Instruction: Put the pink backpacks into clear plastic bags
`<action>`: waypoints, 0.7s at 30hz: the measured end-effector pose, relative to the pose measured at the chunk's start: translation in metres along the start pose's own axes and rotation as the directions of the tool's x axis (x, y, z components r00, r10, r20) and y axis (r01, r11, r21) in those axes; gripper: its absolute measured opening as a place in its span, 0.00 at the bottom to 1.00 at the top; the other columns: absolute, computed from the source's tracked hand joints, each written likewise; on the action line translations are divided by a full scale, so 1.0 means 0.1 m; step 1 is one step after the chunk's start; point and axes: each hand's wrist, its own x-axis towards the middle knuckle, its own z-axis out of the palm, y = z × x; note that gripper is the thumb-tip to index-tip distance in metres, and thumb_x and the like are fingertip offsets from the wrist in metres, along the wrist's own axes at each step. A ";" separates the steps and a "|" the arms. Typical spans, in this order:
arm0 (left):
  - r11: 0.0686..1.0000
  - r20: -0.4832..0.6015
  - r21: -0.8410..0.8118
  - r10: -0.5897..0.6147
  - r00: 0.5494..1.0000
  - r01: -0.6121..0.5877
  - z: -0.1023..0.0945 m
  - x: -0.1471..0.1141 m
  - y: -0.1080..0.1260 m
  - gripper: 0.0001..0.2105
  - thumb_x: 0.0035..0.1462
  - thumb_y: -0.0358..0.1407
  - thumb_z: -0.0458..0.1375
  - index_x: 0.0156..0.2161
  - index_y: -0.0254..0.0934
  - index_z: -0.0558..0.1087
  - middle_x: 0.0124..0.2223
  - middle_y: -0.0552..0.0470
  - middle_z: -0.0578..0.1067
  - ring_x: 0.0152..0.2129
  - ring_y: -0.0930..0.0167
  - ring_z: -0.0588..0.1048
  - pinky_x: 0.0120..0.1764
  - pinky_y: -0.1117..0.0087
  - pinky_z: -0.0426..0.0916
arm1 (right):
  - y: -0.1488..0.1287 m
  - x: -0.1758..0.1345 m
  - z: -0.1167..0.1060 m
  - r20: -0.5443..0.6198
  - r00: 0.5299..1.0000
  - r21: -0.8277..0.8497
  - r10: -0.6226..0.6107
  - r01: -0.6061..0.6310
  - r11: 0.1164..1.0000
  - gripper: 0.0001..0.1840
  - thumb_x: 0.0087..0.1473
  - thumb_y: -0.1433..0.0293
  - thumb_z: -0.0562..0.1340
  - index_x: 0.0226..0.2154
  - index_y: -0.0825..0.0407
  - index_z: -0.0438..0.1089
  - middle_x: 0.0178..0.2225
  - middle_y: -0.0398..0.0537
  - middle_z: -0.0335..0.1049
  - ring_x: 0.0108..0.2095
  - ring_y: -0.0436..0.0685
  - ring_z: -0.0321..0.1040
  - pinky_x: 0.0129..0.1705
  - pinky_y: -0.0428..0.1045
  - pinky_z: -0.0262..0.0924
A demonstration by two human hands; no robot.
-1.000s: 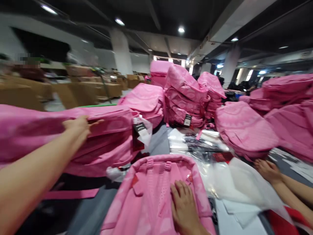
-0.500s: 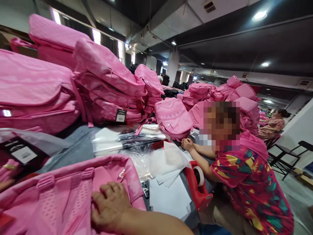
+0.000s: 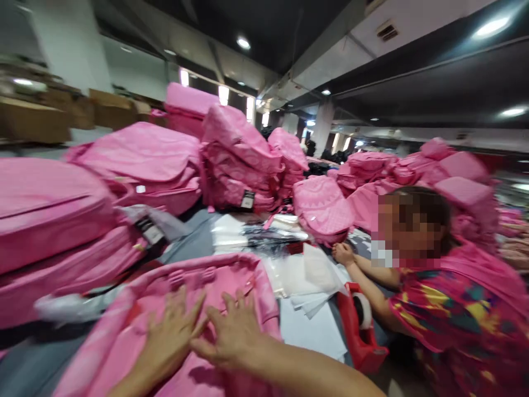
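Observation:
A pink backpack (image 3: 198, 364) lies flat in front of me with its strap side up. My left hand (image 3: 171, 325) rests on it, fingers spread toward the top edge. Beside it my right hand (image 3: 233, 328) is also spread over the same panel, and its thumb is close to the left hand. Neither hand grasps anything. The backpack's padded rim curves around both hands. The shoulder straps are mostly hidden under my hands and forearms.
Stacked pink backpacks (image 3: 136, 160) line the left and back. Clear plastic bags (image 3: 285, 270), white paper sheets (image 3: 312, 328) and a red tape dispenser (image 3: 359, 336) lie to the right. A co-worker (image 3: 463, 314) leans on the table there. Cardboard boxes (image 3: 33, 118) stand far left.
My left hand has come into view onto the backpack beside my right hand. The view has swung left, showing more stacked backpacks and the boxes. The co-worker's pose is about the same.

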 end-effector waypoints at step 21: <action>0.611 0.098 -0.426 0.764 0.637 -0.667 -0.55 -0.81 0.38 0.10 0.65 0.34 0.48 0.31 0.39 0.67 0.32 0.45 0.72 0.32 0.62 0.68 0.43 0.60 0.65 | 0.41 0.46 0.42 -0.136 0.990 -0.161 -0.037 0.015 0.987 0.27 0.67 0.65 0.55 0.66 0.52 0.61 0.68 0.63 0.56 0.69 0.69 0.50 0.68 0.70 0.42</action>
